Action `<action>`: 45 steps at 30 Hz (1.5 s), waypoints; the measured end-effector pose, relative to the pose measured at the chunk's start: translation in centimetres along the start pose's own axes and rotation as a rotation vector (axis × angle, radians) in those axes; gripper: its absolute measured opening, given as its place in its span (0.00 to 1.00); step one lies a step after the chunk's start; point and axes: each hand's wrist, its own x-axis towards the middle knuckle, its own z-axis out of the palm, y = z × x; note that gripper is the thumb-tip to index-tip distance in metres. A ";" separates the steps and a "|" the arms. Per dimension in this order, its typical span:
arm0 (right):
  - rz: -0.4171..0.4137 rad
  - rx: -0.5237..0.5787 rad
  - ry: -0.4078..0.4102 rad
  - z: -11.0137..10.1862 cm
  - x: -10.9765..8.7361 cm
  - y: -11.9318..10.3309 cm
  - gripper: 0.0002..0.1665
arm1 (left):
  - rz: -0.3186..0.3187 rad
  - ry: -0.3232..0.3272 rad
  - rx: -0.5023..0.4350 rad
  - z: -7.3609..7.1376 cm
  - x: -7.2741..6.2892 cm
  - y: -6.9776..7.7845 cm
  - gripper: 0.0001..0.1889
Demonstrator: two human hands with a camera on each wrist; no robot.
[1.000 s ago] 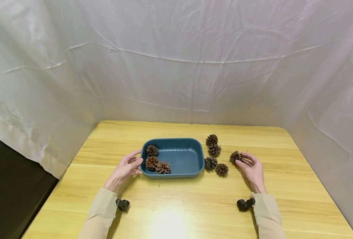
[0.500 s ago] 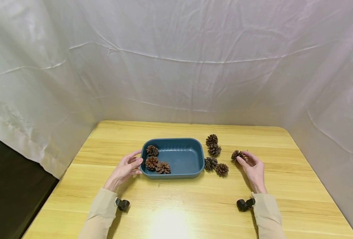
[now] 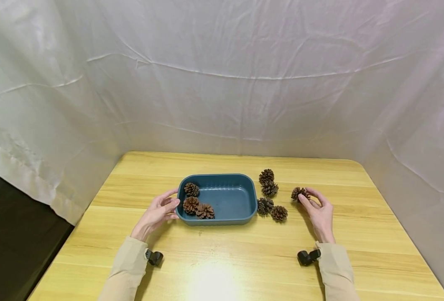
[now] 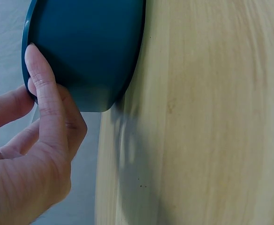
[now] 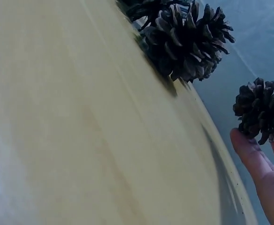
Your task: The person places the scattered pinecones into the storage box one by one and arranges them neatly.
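My left hand (image 3: 157, 215) grips the left end of a dark blue rectangular tub (image 3: 217, 222), thumb and fingers at its rim; the left wrist view shows the hand (image 4: 43, 140) against the tub's outer wall (image 4: 87, 51). Three brown pine cones (image 3: 191, 205) lie inside at the tub's left end. Right of the tub, my right hand (image 3: 319, 215) pinches another pine cone (image 3: 299, 194) between thumb and fingers. In the right wrist view this pine cone (image 5: 260, 111) is partly cut off by the frame edge.
Several loose pine cones (image 3: 269, 189) lie on the wooden table (image 3: 222, 246) just right of the tub, one close against its wall. Pale curtains (image 3: 241, 104) hang behind the table and on both sides. A dark surface (image 3: 15, 234) is at the lower left.
The right hand has shifted the held pine cone slightly to the right and away from me, its fingers changing position a little. The left hand and the tub stay where they were.
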 end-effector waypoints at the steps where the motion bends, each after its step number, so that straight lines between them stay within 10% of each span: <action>1: -0.003 0.004 -0.004 0.0 0.0 -0.1 0.31 | 0.001 0.000 0.000 0.0 0.0 0.0 0.34; 45: -0.187 -0.070 -0.129 0.4 1.0 -2.5 0.32 | -0.001 0.011 0.009 0.1 -0.1 0.0 0.34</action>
